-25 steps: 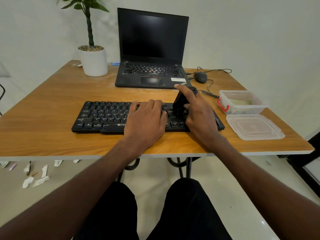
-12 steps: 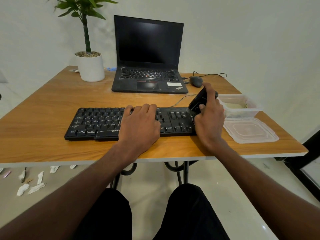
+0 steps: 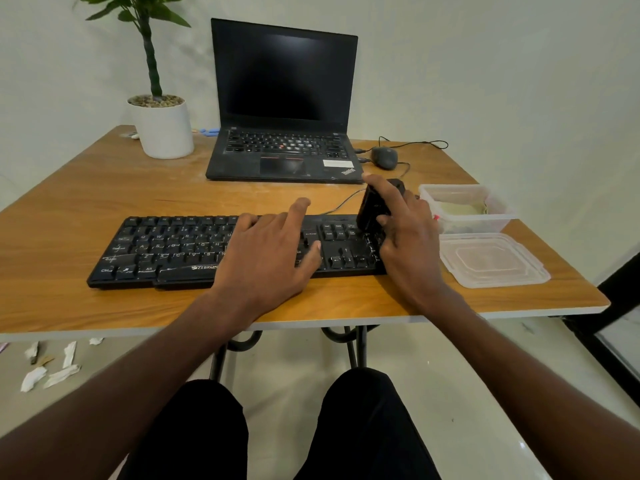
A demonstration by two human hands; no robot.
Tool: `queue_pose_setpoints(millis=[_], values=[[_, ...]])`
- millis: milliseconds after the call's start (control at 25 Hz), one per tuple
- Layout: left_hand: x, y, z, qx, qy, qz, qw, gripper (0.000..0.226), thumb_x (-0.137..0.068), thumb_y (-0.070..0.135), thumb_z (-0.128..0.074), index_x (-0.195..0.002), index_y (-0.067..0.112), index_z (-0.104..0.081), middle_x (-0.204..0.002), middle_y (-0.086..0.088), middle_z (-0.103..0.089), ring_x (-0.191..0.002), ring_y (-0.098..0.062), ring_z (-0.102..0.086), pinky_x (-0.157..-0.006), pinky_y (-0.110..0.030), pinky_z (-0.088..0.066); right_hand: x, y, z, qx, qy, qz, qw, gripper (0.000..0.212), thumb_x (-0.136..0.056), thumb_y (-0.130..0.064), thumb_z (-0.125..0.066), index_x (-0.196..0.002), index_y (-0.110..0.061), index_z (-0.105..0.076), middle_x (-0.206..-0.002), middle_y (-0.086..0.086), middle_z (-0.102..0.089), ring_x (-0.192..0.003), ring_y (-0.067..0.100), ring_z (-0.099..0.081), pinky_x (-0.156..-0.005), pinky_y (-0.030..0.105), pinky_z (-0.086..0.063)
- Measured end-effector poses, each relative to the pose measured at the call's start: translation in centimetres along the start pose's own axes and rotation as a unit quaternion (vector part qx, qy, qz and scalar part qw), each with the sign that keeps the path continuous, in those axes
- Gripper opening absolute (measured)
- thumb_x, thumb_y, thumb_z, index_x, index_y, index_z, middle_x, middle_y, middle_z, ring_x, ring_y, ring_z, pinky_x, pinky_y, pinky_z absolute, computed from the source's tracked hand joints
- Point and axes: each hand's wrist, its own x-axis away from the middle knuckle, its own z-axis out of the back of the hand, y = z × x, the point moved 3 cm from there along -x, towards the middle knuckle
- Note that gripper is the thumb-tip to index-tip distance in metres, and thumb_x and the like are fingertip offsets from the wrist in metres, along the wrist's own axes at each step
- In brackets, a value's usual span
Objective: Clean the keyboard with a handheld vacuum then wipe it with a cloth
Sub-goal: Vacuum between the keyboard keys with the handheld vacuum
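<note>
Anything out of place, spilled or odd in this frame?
Torn white paper scraps litter the floor left of the table. The clear lid lies off its plastic container. Pale dust streaks the desk near the laptop. Otherwise the left hand steadies the keyboard; the right hand holds the vacuum.

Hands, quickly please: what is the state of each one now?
Left hand: open, fingers resting flat on the keyboard.
Right hand: closed, gripping the handheld vacuum over the keyboard's right end.
</note>
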Motion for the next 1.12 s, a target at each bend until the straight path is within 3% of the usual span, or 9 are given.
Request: queue_pose_setpoints(millis=[120, 200, 320, 480, 640, 720, 800, 960, 1120], values=[[0.0, -0.1, 0.2, 0.005, 0.003, 0.007, 1.000, 0.065, -0.103, 0.049, -0.047, -0.157, 0.017, -0.032, -0.100, 0.002, -0.069, -0.099, -0.022, -0.065, -0.105, -0.046, -0.038, 0.3, 0.2, 0.7, 0.125, 0.070, -0.086, 0.986, 0.090, -0.084, -0.002, -0.062, -0.154, -0.048, -0.027, -0.124, 0.006, -0.055, -0.108, 0.027, -0.046, -0.084, 0.047, -0.041], [0.1, -0.1, 0.2, 0.010, 0.000, 0.008, 1.000, 0.066, -0.102, 0.047, -0.049, -0.158, 0.018, -0.031, -0.104, 0.002, -0.070, -0.100, -0.022, -0.065, -0.107, -0.046, -0.038, 0.1, 0.3, 1.0, 0.088, 0.092, -0.076, 0.989, 0.085, -0.086, -0.003, -0.058, -0.154, -0.046, -0.030, -0.122, 0.005, -0.057, -0.103, 0.025, -0.047, -0.079, 0.045, -0.040], [0.0, -0.1, 0.2, 0.014, -0.001, 0.008, 1.000, 0.065, -0.101, 0.045, -0.050, -0.158, 0.018, -0.031, -0.105, 0.001, -0.070, -0.101, -0.022, -0.065, -0.109, -0.047, -0.038, 0.1, -0.5, 0.1, 0.073, 0.007, 0.029, 0.997, 0.074, -0.092, -0.014, -0.052, -0.155, -0.045, -0.029, -0.127, 0.003, -0.061, -0.108, 0.025, -0.050, -0.086, 0.048, -0.043], [0.0, -0.1, 0.3, 0.014, -0.003, 0.007, 1.000, 0.064, -0.100, 0.043, -0.052, -0.156, 0.018, -0.033, -0.103, 0.001, -0.070, -0.098, -0.022, -0.065, -0.108, -0.047, -0.039, 0.0, 0.4, 0.9, 0.100, 0.082, -0.085, 0.988, 0.082, -0.091, -0.009, -0.061, -0.154, -0.047, -0.028, -0.117, -0.001, -0.064, -0.104, 0.023, -0.050, -0.080, 0.043, -0.035], [0.2, -0.2, 0.3, 0.013, 0.000, 0.004, 1.000, 0.064, -0.100, 0.043, -0.053, -0.155, 0.018, -0.034, -0.105, 0.000, -0.071, -0.100, -0.023, -0.065, -0.107, -0.047, -0.039, 0.6, -0.9, 0.2, 0.129, 0.017, 0.015, 0.991, 0.085, -0.088, -0.014, -0.068, -0.156, -0.046, -0.028, -0.124, -0.001, -0.065, -0.109, 0.025, -0.052, -0.086, 0.047, -0.039], [0.2, -0.1, 0.2, 0.014, 0.004, 0.003, 1.000, 0.063, -0.100, 0.043, -0.053, -0.155, 0.018, -0.034, -0.104, 0.001, -0.071, -0.098, -0.023, -0.065, -0.106, -0.046, -0.039, 0.3, -0.2, 0.5, 0.156, 0.047, -0.045, 0.986, 0.089, -0.086, -0.014, -0.069, -0.155, -0.048, -0.026, -0.127, -0.001, -0.062, -0.112, 0.025, -0.049, -0.086, 0.047, -0.039], [0.2, -0.1, 0.3, 0.013, 0.005, 0.006, 1.000, 0.062, -0.100, 0.043, -0.052, -0.154, 0.018, -0.035, -0.102, 0.002, -0.070, -0.098, -0.022, -0.065, -0.105, -0.046, -0.038, 0.1, 0.7, 1.1, 0.107, 0.092, -0.107, 0.984, 0.088, -0.087, -0.007, -0.065, -0.155, -0.048, -0.028, -0.125, 0.001, -0.061, -0.110, 0.025, -0.048, -0.084, 0.048, -0.042], [0.2, -0.2, 0.2, 0.013, 0.003, 0.008, 1.000, 0.061, -0.100, 0.044, -0.051, -0.153, 0.019, -0.035, -0.109, 0.001, -0.072, -0.102, -0.022, -0.065, -0.106, -0.046, -0.037, 0.4, -0.4, 0.1, 0.080, 0.001, 0.030, 0.996, 0.081, -0.090, -0.007, -0.060, -0.155, -0.043, -0.029, -0.126, 0.003, -0.062, -0.109, 0.025, -0.050, -0.085, 0.048, -0.044], [0.2, -0.1, 0.2, 0.006, 0.004, 0.009, 1.000, 0.061, -0.099, 0.043, -0.049, -0.153, 0.019, -0.034, -0.109, 0.001, -0.072, -0.101, -0.022, -0.065, -0.105, -0.046, -0.037, 0.1, 1.0, 1.0, 0.103, 0.092, -0.121, 0.983, 0.087, -0.087, -0.002, -0.060, -0.153, -0.048, -0.027, -0.120, 0.004, -0.059, -0.105, 0.025, -0.048, -0.080, 0.047, -0.040]])
